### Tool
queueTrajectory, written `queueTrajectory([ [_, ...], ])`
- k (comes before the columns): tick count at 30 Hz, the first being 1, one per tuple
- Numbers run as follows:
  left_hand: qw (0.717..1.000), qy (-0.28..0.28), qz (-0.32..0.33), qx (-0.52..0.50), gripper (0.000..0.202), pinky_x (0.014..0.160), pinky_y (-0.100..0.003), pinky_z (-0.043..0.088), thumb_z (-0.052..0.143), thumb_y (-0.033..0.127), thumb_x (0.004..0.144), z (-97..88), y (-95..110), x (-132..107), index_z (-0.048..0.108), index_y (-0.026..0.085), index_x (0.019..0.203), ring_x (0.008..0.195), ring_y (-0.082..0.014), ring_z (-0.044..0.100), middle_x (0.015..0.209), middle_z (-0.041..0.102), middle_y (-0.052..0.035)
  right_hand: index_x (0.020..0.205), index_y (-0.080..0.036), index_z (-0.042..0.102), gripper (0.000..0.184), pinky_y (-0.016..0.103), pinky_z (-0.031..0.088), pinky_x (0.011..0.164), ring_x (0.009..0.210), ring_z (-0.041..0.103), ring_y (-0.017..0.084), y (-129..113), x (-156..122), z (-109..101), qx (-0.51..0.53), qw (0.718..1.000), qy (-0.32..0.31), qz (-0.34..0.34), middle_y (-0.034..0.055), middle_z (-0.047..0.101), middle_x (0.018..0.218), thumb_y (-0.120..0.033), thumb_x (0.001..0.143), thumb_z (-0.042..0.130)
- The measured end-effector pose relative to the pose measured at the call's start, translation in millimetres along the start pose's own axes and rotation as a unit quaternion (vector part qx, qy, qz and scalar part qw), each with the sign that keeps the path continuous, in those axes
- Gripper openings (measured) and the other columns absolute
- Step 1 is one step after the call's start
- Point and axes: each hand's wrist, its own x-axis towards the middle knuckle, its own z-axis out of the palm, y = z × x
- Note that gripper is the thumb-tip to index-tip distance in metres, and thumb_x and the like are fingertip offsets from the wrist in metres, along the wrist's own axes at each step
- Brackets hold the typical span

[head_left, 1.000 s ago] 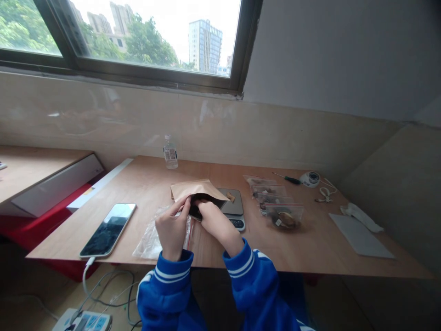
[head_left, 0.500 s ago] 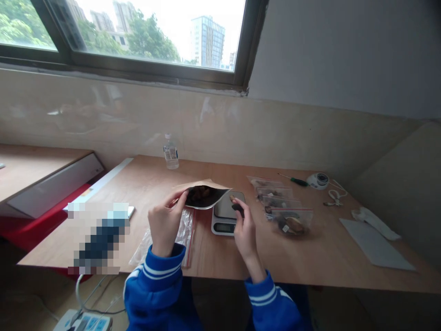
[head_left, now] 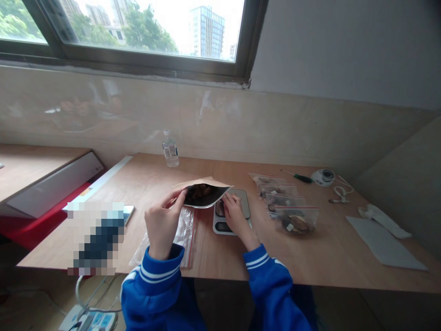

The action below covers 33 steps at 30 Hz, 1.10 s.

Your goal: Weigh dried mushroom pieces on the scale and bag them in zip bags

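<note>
My left hand (head_left: 163, 216) pinches the left edge of a brown kraft paper bag (head_left: 189, 184), tilted with its mouth gaping toward me. Brown dried pieces (head_left: 203, 189) lie inside it. At the bag's right corner, my right hand (head_left: 234, 211) has its fingers closed over a small kitchen scale (head_left: 244, 202). A dark brown dried piece (head_left: 219, 208) shows below those fingers, partly hidden by the hand. The bag covers the scale's left edge. Under my left hand lies a clear zip bag (head_left: 186, 234) with a red seal line.
Several filled zip bags (head_left: 296, 220) lie in a row right of the scale. Farther right are a screwdriver (head_left: 303, 178), a dome camera (head_left: 323, 177) with a cable and a white sheet (head_left: 382, 243). A water bottle (head_left: 170, 149) stands at the back; a phone (head_left: 129, 214) lies left.
My right hand has moved left and up from the scale's right side to the bag's right corner, with the dark piece in its fingers. My left hand still holds the bag.
</note>
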Motion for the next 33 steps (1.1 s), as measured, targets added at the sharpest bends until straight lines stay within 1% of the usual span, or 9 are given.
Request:
queueTrajectory([
  [4, 1.0, 0.0, -0.011, -0.003, 0.023, 0.065, -0.023, 0.05, 0.063, 0.045, 0.076, 1.0, -0.1, 0.3, 0.074, 0.026, 0.084, 0.077, -0.0192, 0.071, 0.074, 0.074, 0.0023, 0.141, -0.025, 0.039, 0.066, 0.049, 0.037, 0.103, 0.123, 0.043, 0.023, 6.6, -7.3, -3.8, 0.035, 0.999, -0.016, -0.017, 0.0071, 0.043, 0.144, -0.001, 0.08, 0.032],
  [8, 1.0, -0.004, -0.014, -0.006, 0.024, 0.066, -0.023, 0.05, 0.063, 0.045, 0.076, 1.0, 0.3, 0.4, 0.074, 0.026, 0.084, 0.077, -0.0191, 0.071, 0.074, 0.074, 0.002, 0.138, -0.022, 0.044, 0.055, 0.048, 0.036, 0.106, 0.13, 0.041, 0.022, 10.3, -10.0, -8.4, 0.068, 0.998, 0.0, -0.005, 0.0097, 0.045, 0.142, -0.008, 0.085, 0.037],
  [15, 1.0, -0.005, -0.005, -0.014, 0.024, 0.065, -0.024, 0.051, 0.063, 0.045, 0.076, -0.2, -0.4, -0.5, 0.074, 0.026, 0.084, 0.076, -0.0192, 0.071, 0.075, 0.074, 0.0015, 0.129, -0.018, 0.055, 0.04, 0.052, 0.032, 0.109, 0.134, 0.037, 0.025, 10.0, -17.1, -10.7, 0.005, 0.999, 0.03, 0.013, 0.0141, 0.047, 0.14, -0.021, 0.092, 0.038],
  [21, 1.0, -0.003, 0.006, -0.022, 0.024, 0.065, -0.023, 0.052, 0.063, 0.045, 0.076, -0.2, -1.1, -2.1, 0.074, 0.026, 0.084, 0.075, -0.0186, 0.071, 0.075, 0.074, 0.0019, 0.127, -0.018, 0.056, 0.039, 0.054, 0.032, 0.108, 0.137, 0.03, 0.028, 3.0, -24.2, -11.8, -0.021, 0.999, 0.03, 0.031, 0.0147, 0.039, 0.145, -0.025, 0.094, 0.037],
  [24, 1.0, -0.003, 0.007, -0.023, 0.024, 0.065, -0.023, 0.052, 0.062, 0.044, 0.077, 0.9, -0.7, -3.2, 0.074, 0.026, 0.085, 0.076, -0.0186, 0.071, 0.077, 0.075, 0.0018, 0.126, -0.019, 0.055, 0.038, 0.051, 0.038, 0.104, 0.131, 0.039, 0.027, -17.8, -27.1, -26.7, 0.009, 0.995, 0.096, 0.037, 0.0141, 0.047, 0.138, -0.023, 0.093, 0.037],
  [27, 1.0, -0.003, 0.011, -0.019, 0.023, 0.063, -0.023, 0.051, 0.062, 0.044, 0.078, 2.1, 0.5, -5.3, 0.074, 0.026, 0.085, 0.075, -0.0184, 0.071, 0.077, 0.075, 0.002, 0.114, -0.021, 0.06, 0.033, 0.043, 0.045, 0.096, 0.109, 0.055, 0.021, -57.0, -27.1, -51.3, 0.066, 0.968, 0.24, 0.015, 0.0099, 0.062, 0.11, -0.017, 0.093, 0.036],
  [28, 1.0, -0.004, 0.013, -0.017, 0.022, 0.063, -0.022, 0.051, 0.062, 0.043, 0.078, 2.4, 0.7, -6.5, 0.074, 0.026, 0.085, 0.075, -0.0182, 0.071, 0.077, 0.075, 0.0023, 0.11, -0.022, 0.061, 0.032, 0.04, 0.047, 0.093, 0.103, 0.057, 0.02, -72.0, -25.5, -59.1, 0.081, 0.962, 0.262, -0.004, 0.0082, 0.063, 0.102, -0.015, 0.092, 0.036],
  [30, 1.0, -0.007, 0.017, -0.012, 0.021, 0.062, -0.022, 0.05, 0.063, 0.042, 0.078, 2.9, 0.3, -9.8, 0.075, 0.027, 0.085, 0.074, -0.0175, 0.071, 0.078, 0.075, 0.0027, 0.106, -0.022, 0.063, 0.034, 0.036, 0.048, 0.088, 0.098, 0.058, 0.019, -99.7, -18.7, -69.8, 0.094, 0.976, 0.182, -0.069, 0.0066, 0.063, 0.098, -0.011, 0.09, 0.035],
  [33, 0.999, 0.004, 0.032, -0.002, 0.021, 0.063, -0.022, 0.05, 0.063, 0.041, 0.079, 4.3, -3.2, -17.5, 0.075, 0.027, 0.087, 0.072, -0.0173, 0.07, 0.08, 0.075, 0.0021, 0.102, -0.02, 0.066, 0.036, 0.031, 0.049, 0.084, 0.094, 0.059, 0.019, -124.9, 0.6, -67.0, 0.029, 0.995, -0.037, -0.088, 0.0074, 0.065, 0.097, -0.007, 0.088, 0.036],
])
